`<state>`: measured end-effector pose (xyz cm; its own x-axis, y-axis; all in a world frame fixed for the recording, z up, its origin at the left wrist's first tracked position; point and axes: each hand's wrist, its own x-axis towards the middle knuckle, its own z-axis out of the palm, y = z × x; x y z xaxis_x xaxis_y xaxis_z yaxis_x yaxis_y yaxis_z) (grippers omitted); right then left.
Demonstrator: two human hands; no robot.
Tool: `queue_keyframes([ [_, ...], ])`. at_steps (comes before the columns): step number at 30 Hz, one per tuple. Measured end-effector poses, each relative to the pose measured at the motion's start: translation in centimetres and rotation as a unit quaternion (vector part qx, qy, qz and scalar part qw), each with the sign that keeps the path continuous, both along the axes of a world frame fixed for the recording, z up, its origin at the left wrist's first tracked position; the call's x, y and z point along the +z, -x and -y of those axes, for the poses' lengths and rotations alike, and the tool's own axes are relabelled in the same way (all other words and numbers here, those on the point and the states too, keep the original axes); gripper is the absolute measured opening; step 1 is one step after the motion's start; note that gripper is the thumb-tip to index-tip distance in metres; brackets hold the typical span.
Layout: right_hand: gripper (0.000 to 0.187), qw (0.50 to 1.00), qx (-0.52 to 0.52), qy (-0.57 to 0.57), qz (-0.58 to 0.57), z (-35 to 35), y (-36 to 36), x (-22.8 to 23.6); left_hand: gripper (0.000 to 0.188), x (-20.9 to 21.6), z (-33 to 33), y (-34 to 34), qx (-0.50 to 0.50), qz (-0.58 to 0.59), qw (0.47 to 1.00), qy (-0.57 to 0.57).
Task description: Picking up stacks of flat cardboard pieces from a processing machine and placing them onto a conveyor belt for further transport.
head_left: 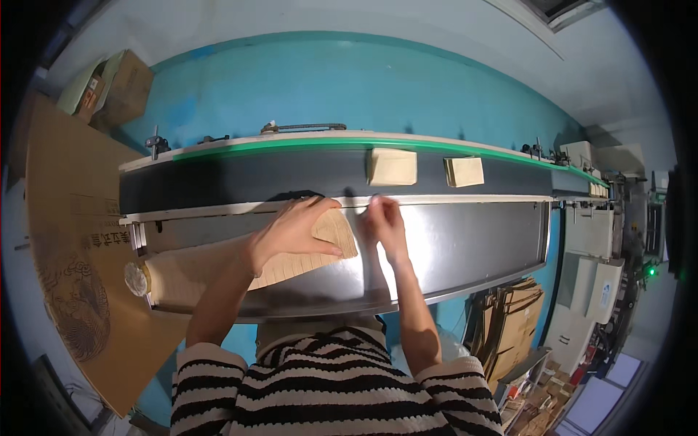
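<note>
A long row of tan paper packets (280,267) stands packed side by side on the shiny metal tray in front of me. My left hand (298,231) spans the right end of this row, thumb on the near side and fingers over the far side, gripping the end packets. Just right of them, at the tray's far edge, my right hand (385,224) has its fingers curled in, slightly blurred, with no packet seen in it. On the dark conveyor belt (262,176) beyond lie two small piles of pale packets, a left pile (393,167) and a right pile (464,172).
The metal tray (465,251) has a raised rim. A green guide rail (291,142) runs along the belt's far side. A roll of clear tape (136,279) sits at the row's left end. A large cardboard box (80,218) stands left; flattened cartons (516,320) lean at lower right.
</note>
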<state>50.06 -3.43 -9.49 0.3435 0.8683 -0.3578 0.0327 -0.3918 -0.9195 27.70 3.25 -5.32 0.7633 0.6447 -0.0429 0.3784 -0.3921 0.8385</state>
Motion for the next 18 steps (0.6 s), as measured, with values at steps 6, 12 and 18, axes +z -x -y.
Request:
queue_keyframes([
  [6,0.048,0.992,0.113,0.047,-0.038,1.5,5.1,2.1,0.083,-0.4,-0.2,2.8,0.016,0.012,1.0,0.007],
  [12,0.038,0.975,0.197,0.092,-0.04,3.3,4.3,2.2,0.085,-0.4,0.6,4.9,-0.01,-0.003,0.998,0.061],
  [18,0.045,0.991,-0.014,0.041,-0.129,1.5,4.0,1.6,0.087,-0.8,1.2,4.9,-0.008,-0.003,0.999,0.048],
])
